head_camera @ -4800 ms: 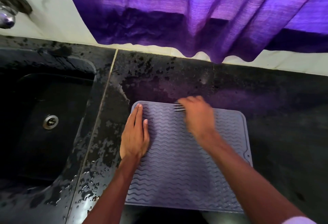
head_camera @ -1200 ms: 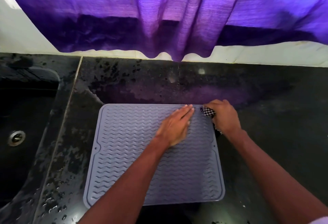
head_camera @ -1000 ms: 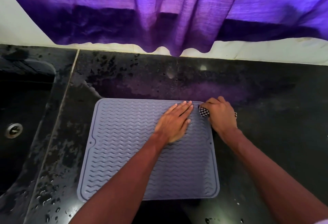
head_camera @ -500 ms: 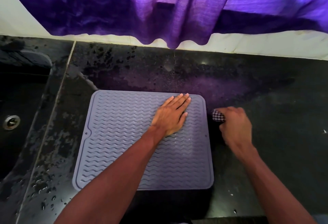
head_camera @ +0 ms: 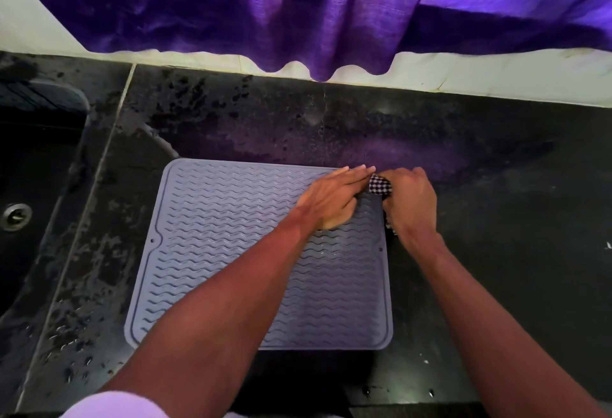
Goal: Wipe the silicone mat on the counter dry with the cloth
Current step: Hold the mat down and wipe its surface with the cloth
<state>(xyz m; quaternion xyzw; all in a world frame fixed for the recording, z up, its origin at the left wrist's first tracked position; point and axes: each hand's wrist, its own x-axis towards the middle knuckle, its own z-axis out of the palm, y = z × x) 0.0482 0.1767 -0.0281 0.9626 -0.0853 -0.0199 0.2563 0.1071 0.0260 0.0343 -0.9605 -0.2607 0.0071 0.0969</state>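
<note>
mat [head_camera: 215,252] pressed flat under the left hand [head_camera: 331,200], fingers straight, right hand [head_camera: 410,205] with fingers curled round the cloth [head_camera: 380,185] at its far right corner, mid-wipe i'd judge, dryness elsewhere unclear.

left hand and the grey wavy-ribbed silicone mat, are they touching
Touching. The head view shows the left hand lying flat, fingers straight, pressed on the grey silicone mat near its far right corner.

Mat: grey silicone mat [head_camera: 231,252], wavy ridges, flat on the counter.
Cloth: checked cloth [head_camera: 380,185], bunched at mat's far-right corner.
</note>
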